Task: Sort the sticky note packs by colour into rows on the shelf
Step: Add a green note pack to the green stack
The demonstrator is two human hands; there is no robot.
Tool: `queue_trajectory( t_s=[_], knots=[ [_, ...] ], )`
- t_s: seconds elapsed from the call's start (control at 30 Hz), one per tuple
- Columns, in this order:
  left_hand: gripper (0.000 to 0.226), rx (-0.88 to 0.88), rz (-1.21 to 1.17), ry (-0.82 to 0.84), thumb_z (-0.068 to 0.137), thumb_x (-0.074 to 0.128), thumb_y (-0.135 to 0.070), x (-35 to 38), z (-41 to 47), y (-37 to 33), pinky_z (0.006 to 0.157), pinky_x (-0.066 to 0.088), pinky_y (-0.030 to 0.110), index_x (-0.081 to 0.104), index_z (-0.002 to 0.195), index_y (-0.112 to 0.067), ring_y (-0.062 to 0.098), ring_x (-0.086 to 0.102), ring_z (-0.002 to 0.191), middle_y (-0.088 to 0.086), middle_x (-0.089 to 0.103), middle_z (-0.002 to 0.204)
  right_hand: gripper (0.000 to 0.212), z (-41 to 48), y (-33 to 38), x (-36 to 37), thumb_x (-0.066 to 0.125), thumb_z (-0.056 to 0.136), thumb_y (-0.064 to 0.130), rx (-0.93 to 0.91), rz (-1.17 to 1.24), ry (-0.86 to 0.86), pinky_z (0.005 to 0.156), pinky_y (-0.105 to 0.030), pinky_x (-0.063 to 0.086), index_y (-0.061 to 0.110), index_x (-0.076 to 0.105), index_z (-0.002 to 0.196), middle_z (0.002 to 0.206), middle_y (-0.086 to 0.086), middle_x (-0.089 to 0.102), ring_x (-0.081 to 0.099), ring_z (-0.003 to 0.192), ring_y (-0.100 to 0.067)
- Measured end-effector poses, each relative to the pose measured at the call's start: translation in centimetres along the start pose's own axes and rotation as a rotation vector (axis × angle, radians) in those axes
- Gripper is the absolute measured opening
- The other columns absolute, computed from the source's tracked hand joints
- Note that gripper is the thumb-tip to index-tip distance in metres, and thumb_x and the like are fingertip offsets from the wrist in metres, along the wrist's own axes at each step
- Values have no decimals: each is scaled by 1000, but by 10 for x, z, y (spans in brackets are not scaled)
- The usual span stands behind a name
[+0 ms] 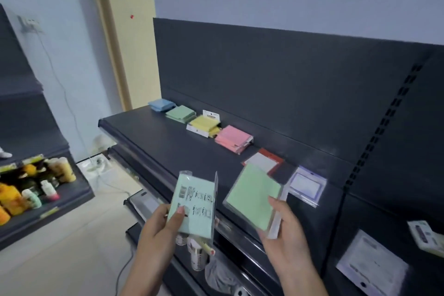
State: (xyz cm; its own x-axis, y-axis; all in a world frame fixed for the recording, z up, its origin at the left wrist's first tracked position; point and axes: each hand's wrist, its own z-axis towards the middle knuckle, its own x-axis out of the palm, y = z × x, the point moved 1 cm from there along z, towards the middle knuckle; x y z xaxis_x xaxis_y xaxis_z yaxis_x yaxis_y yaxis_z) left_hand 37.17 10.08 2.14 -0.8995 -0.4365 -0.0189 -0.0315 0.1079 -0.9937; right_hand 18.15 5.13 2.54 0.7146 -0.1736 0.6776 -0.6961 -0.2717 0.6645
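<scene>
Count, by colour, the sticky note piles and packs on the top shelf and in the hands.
blue pile: 1
green pile: 1
yellow pile: 1
pink pile: 1
red-edged pack: 1
purple-edged pack: 1
mint-green pack in left hand: 1
green pack in right hand: 1
Total: 8

Left edge: a second dark shelving unit (16, 108) carrying orange, yellow and pale bottles (49, 191). Upper left: wall socket (30, 23) with hanging cable (64, 94). Upper centre: cream door frame (120, 31). Bottom centre: printed cans (198, 257) beside a crumpled white bag (221, 274).
</scene>
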Motion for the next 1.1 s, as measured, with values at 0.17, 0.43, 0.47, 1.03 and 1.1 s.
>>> queue_trajectory(
  t_s=[0.17, 0.43, 0.47, 1.03, 1.1],
  knots=[
    [16, -20, -26, -70, 93, 53, -16, -12, 55, -6, 70, 48, 39, 64, 88, -5, 31, 64, 78, 10, 72, 80, 25, 57, -18, 42, 54, 84, -2, 139, -46, 16, 76, -38, 56, -3, 62, 108, 102, -21, 70, 69, 86, -29],
    [20, -5, 0, -165, 95, 49, -22, -28, 150, -31, 81, 49, 41, 63, 92, -7, 24, 64, 84, 6, 72, 87, 20, 145, -29, 117, 52, 86, -5, 133, -141, 148, 56, -29, 58, 4, 66, 98, 92, -14, 73, 72, 73, -22],
    [21, -14, 4, -172, 95, 49, -23, -32, 159, -31, 81, 49, 40, 63, 92, -7, 23, 64, 84, 5, 72, 87, 21, 153, -33, 126, 51, 86, -5, 139, -151, 171, 56, -30, 58, 5, 66, 98, 91, -14, 73, 72, 73, -22],
    [21, -149, -20, -14, 97, 45, -17, -151, 354, -30, 55, 47, 17, 60, 98, -2, 16, 59, 73, 13, 68, 93, 39, 267, -165, 277, 57, 86, -4, -92, -443, -18, 68, -33, 50, 12, 49, 121, 91, -4, 70, 66, 83, -20],
    [22, -156, 5, 52, 97, 45, -17, -159, 378, -32, 59, 48, 18, 60, 99, -1, 17, 59, 76, 16, 68, 98, 39, 276, -171, 288, 53, 87, -6, -66, -432, -28, 70, -35, 51, 11, 50, 122, 95, -6, 70, 66, 86, -22]
  ],
)
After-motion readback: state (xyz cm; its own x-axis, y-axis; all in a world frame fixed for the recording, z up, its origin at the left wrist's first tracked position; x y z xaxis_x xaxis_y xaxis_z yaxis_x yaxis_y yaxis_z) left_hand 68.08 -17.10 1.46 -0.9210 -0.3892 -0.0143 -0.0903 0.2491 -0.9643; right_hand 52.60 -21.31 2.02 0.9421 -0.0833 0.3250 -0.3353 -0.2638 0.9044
